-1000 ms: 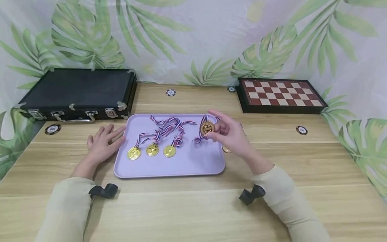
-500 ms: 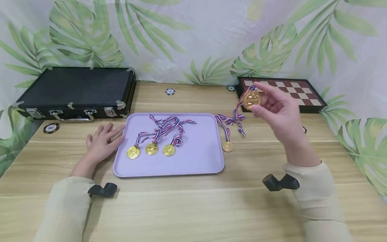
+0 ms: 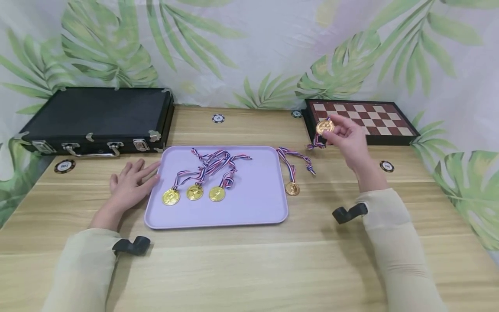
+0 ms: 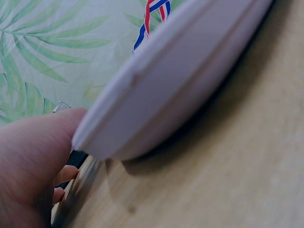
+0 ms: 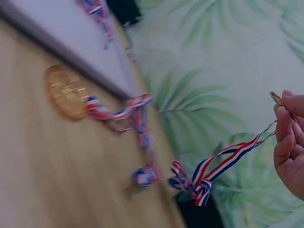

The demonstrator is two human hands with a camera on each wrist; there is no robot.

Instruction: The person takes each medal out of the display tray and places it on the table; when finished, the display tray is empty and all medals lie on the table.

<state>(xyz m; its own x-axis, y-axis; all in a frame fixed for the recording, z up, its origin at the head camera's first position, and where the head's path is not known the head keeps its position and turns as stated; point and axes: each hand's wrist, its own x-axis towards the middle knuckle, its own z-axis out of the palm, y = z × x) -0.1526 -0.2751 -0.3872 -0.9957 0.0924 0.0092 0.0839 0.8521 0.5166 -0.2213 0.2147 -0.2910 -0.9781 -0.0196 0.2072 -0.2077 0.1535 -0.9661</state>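
Observation:
My right hand (image 3: 348, 143) pinches a bronze-coloured medal (image 3: 325, 126) between thumb and fingers, in front of the chessboard's near left corner. Its red, white and blue ribbon (image 5: 228, 164) hangs knotted below it in the right wrist view. My left hand (image 3: 132, 184) rests on the table with spread fingers, its thumb side against the left edge of a lilac tray (image 3: 249, 212). Toward the tray's left lie three gold medals, the left one (image 3: 171, 197), the middle one (image 3: 195, 192) and the right one (image 3: 217, 194), their ribbons tangled behind them. Another bronze-coloured medal (image 3: 292, 189) lies just right of the tray.
A black case (image 3: 97, 121) with metal latches stands at the back left, and a red-and-white chessboard (image 3: 370, 121) at the back right. Poker chips lie about the table: one by the case (image 3: 64, 166), one at the back (image 3: 218, 118), one at right (image 3: 387, 166).
The right hand has carried the bronze-coloured medal from over the tray's right side to the right and back, rising, then sinking slightly. The left hand has stayed at the tray's edge.

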